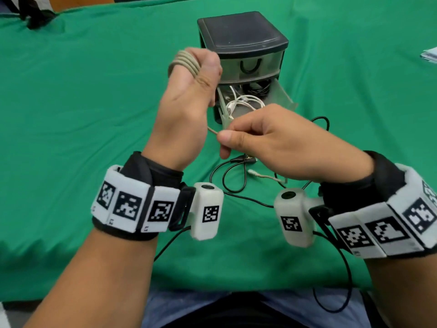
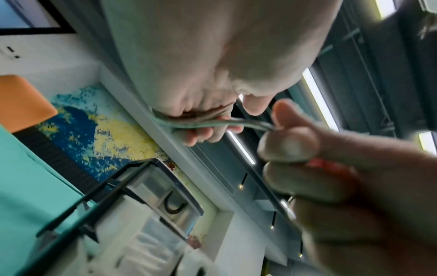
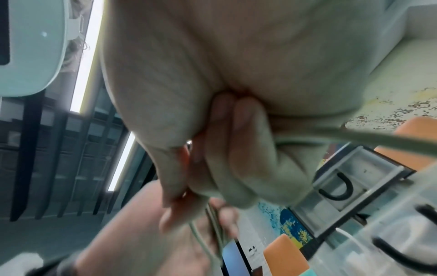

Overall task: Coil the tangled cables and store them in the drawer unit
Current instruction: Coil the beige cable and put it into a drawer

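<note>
My left hand (image 1: 189,91) is raised in front of the drawer unit (image 1: 243,43), with several turns of a beige braided cable (image 1: 184,62) wound round its fingers. My right hand (image 1: 272,140) pinches the free run of that cable (image 1: 212,130) between thumb and forefinger, just right of the left wrist. The cable's white plug end (image 1: 254,172) lies on the green cloth below. In the left wrist view the cable (image 2: 212,123) stretches from the wound fingers to the right hand's pinch (image 2: 283,138). The lower drawer (image 1: 281,95) is pulled out, with white cables (image 1: 243,102) inside.
A loose black cable (image 1: 231,174) loops on the green cloth (image 1: 82,102) under my hands and runs on past the drawer's right side. The upper drawer (image 1: 250,65) is shut. A dark object (image 1: 35,13) lies at the far left, something pale (image 1: 429,54) at the right edge.
</note>
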`<state>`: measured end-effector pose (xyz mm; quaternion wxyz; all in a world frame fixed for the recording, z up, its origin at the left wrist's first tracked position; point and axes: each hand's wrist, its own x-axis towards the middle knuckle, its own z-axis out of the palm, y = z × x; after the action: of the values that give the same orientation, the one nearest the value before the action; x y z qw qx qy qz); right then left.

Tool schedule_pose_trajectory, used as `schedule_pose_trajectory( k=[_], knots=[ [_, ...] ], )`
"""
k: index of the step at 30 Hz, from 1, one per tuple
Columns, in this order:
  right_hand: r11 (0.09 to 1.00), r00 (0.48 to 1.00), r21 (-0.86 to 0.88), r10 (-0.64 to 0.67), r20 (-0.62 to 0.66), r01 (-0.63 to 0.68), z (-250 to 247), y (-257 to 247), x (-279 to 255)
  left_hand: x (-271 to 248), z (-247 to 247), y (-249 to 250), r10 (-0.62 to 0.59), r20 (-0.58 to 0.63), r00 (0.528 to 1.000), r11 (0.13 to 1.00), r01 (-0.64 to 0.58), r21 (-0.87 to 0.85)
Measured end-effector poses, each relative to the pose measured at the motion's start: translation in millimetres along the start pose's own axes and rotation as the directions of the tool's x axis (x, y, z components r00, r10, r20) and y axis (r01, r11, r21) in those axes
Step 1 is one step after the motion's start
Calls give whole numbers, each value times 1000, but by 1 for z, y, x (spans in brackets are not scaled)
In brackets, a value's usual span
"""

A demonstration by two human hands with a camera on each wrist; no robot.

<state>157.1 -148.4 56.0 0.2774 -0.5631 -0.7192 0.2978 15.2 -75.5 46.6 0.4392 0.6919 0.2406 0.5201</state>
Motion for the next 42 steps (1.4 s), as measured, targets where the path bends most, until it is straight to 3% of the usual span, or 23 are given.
schedule_pose_trajectory(
  k=[3, 7, 12, 17, 22, 25, 33, 39, 42],
  knots=[
    [998, 998, 22, -55, -37, 56, -8, -6, -6, -4, 0, -9, -90, 40, 995, 948, 73, 311],
    [992, 987, 42, -110, -117, 116, -22, -8, -7, -8, 1, -8, -240, 221, 945, 913, 143, 381],
    [989, 958, -5, -144, -247, 148, -26, -5, -5, -12, 3, 2, -315, 313, 896, 934, 233, 271],
    [971, 904, 114, -149, -400, 211, -18, -3, 1, -15, 2, 1, -258, 418, 871, 949, 309, -58],
    [927, 960, 302, -155, -231, 223, 0, -3, 7, -13, 2, 5, -164, 489, 857, 869, 360, -340],
    [918, 968, 350, -110, -225, 185, 5, -3, 10, -11, 1, 3, -143, 506, 851, 815, 391, -428],
    [867, 962, 466, -51, -269, 176, 11, -1, 8, -7, -4, 8, -98, 430, 897, 724, 361, -588],
    [918, 964, 384, 4, -265, 102, 15, 3, 7, -2, -7, 17, -42, 347, 937, 651, 289, -702],
    [900, 965, 425, 15, -263, 101, 15, 0, 4, -5, -5, 18, -33, 328, 944, 620, 277, -734]
  ],
)
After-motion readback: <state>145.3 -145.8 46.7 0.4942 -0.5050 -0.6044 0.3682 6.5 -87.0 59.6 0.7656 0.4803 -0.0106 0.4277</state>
